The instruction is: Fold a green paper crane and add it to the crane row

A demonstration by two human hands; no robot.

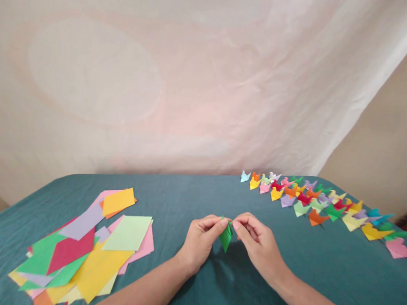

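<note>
A small green folded paper (225, 238) hangs point down just above the teal tablecloth (193, 194), near the middle of the table. My left hand (201, 240) pinches its top edge from the left, fingers closed. My right hand (257, 240) pinches the same top edge from the right, thumb and forefinger pressed together. The two hands nearly touch over the paper.
A loose heap of coloured paper squares (86, 246) lies at the left of the table. Several folded paper figures (312, 201) in many colours stand in rows at the back right. A pale cloth backdrop (195, 76) hangs behind the table.
</note>
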